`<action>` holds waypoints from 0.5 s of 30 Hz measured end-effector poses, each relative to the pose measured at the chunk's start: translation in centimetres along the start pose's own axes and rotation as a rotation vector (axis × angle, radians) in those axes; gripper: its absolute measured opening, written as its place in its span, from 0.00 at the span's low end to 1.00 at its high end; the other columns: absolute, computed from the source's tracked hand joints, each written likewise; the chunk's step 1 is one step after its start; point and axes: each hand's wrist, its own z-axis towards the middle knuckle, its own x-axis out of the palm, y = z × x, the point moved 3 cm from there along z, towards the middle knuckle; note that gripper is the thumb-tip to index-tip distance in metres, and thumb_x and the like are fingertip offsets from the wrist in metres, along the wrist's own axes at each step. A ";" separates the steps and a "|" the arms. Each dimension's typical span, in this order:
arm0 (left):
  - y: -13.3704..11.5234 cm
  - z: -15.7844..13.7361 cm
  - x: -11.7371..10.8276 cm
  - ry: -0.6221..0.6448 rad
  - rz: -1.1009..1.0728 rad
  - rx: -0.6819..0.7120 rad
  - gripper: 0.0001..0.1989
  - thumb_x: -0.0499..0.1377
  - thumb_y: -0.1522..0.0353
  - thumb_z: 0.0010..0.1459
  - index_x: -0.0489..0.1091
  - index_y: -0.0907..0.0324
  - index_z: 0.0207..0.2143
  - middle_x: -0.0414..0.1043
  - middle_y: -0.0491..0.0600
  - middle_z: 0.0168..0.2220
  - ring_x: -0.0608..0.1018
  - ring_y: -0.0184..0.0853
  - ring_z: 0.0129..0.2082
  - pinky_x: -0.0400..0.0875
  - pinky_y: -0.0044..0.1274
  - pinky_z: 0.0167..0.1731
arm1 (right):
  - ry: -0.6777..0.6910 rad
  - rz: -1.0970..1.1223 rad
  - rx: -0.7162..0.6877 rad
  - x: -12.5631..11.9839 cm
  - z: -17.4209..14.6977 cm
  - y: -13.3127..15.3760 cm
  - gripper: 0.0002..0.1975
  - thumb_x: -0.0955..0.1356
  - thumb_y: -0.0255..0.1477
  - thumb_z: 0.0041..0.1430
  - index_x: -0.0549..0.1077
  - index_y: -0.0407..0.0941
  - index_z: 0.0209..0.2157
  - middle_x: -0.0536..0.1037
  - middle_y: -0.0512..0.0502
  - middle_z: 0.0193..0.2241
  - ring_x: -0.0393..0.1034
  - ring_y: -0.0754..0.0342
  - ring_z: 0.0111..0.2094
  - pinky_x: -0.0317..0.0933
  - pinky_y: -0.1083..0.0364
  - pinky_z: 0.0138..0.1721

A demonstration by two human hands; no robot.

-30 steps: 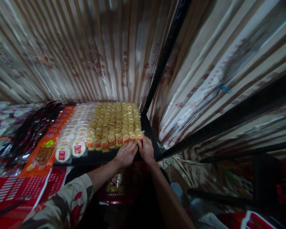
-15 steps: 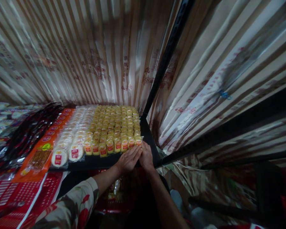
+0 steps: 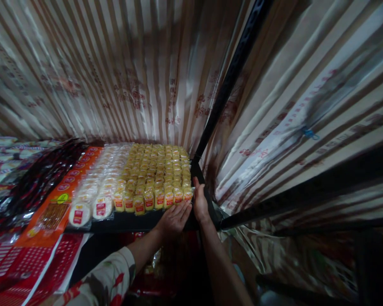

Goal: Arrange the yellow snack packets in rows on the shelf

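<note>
Mostly crowded round about: striped sheeting (image 3: 147, 76) with reddish print in loose folds behind and to the right, with a blue tie (image 3: 311, 133) knotted there. At the back right corner of the black shelf (image 3: 127, 222), a dark post (image 3: 226, 85) close behind the goods; further right, a dark rail (image 3: 322, 187) across the sheeting. Along the shelf to the left, in order: white round packs (image 3: 102, 206), an orange packet (image 3: 52, 208) with a yellow-green spot, dark glossy packets (image 3: 47, 174), then pale packets (image 3: 3, 163). In front at lower left, a red slotted basket (image 3: 25, 259); under the shelf, shiny wrapped goods (image 3: 157, 259), too dark to make out. At the right end of the shelf, beside the white ones, yellow packs (image 3: 153, 170) in close, fairly straight rows from front to back, in clear shiny wrap, upright at the front with red labels outward. Left hand (image 3: 175, 219) low at the front right corner, fingers straight and close together against the packs; whether gripping anything, impossible to tell. Right hand (image 3: 200, 199) beside the end pack, fingers stretched upward, spread and with nothing visible in the grasp.
</note>
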 end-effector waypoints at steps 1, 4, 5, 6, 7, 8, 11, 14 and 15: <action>0.0 0.0 0.1 -0.004 0.000 -0.007 0.22 0.42 0.72 0.62 0.58 0.68 0.56 0.57 0.57 0.59 0.61 0.40 0.59 0.64 0.27 0.50 | 0.048 -0.007 0.008 0.7 0.2 0.1 0.35 0.48 0.51 0.59 0.57 0.47 0.59 0.60 0.49 0.59 0.51 0.52 0.61 0.52 0.49 0.58; 0.1 0.1 0.3 -0.010 -0.019 -0.019 0.22 0.41 0.72 0.61 0.60 0.68 0.55 0.59 0.59 0.58 0.63 0.41 0.58 0.63 0.29 0.51 | 0.148 -0.016 -0.008 1.7 0.5 0.0 0.36 0.47 0.53 0.58 0.59 0.47 0.58 0.66 0.47 0.55 0.58 0.51 0.57 0.57 0.50 0.55; 0.1 0.2 0.2 -0.016 -0.028 -0.018 0.22 0.41 0.72 0.61 0.60 0.69 0.55 0.58 0.59 0.58 0.62 0.41 0.58 0.62 0.29 0.52 | 0.152 -0.012 -0.013 1.6 0.7 -0.1 0.37 0.46 0.53 0.58 0.59 0.47 0.58 0.66 0.47 0.55 0.58 0.51 0.57 0.58 0.50 0.55; 0.1 0.3 0.1 -0.023 -0.036 -0.012 0.22 0.41 0.71 0.61 0.60 0.69 0.55 0.58 0.59 0.59 0.62 0.41 0.59 0.62 0.29 0.52 | 0.145 -0.005 -0.014 1.4 1.0 -0.1 0.37 0.46 0.53 0.58 0.58 0.47 0.59 0.65 0.47 0.56 0.58 0.51 0.58 0.58 0.49 0.55; 0.1 0.4 0.0 -0.031 -0.041 -0.008 0.23 0.41 0.71 0.61 0.60 0.69 0.56 0.57 0.59 0.59 0.61 0.41 0.59 0.61 0.29 0.52 | 0.122 0.005 -0.012 1.2 1.3 -0.2 0.37 0.45 0.53 0.59 0.57 0.47 0.59 0.62 0.48 0.58 0.56 0.52 0.58 0.57 0.49 0.55; 0.2 0.5 -0.1 -0.038 -0.043 -0.008 0.23 0.41 0.71 0.61 0.60 0.69 0.56 0.57 0.59 0.59 0.61 0.41 0.59 0.61 0.28 0.51 | 0.098 0.018 -0.008 0.9 1.8 -0.2 0.36 0.45 0.52 0.59 0.55 0.47 0.60 0.59 0.49 0.59 0.54 0.52 0.60 0.56 0.49 0.55; 0.2 0.6 -0.3 -0.048 -0.041 -0.013 0.23 0.40 0.71 0.61 0.59 0.69 0.56 0.57 0.58 0.59 0.60 0.40 0.59 0.60 0.28 0.51 | 0.056 0.061 -0.011 0.7 3.4 0.2 0.35 0.44 0.51 0.60 0.54 0.48 0.60 0.54 0.50 0.61 0.51 0.52 0.61 0.56 0.48 0.55; 0.1 0.5 -0.2 -0.023 -0.044 -0.027 0.23 0.40 0.70 0.62 0.58 0.68 0.57 0.57 0.56 0.60 0.60 0.39 0.59 0.59 0.28 0.52 | 0.107 0.097 0.009 1.4 4.7 0.6 0.35 0.45 0.51 0.60 0.57 0.47 0.59 0.61 0.47 0.58 0.56 0.50 0.59 0.58 0.47 0.54; 0.1 0.5 -0.1 0.001 -0.048 -0.034 0.23 0.41 0.69 0.62 0.58 0.67 0.57 0.56 0.55 0.60 0.60 0.39 0.60 0.59 0.28 0.52 | 0.137 0.103 0.022 1.5 4.9 0.7 0.36 0.45 0.52 0.60 0.58 0.47 0.59 0.63 0.46 0.57 0.56 0.50 0.58 0.58 0.48 0.54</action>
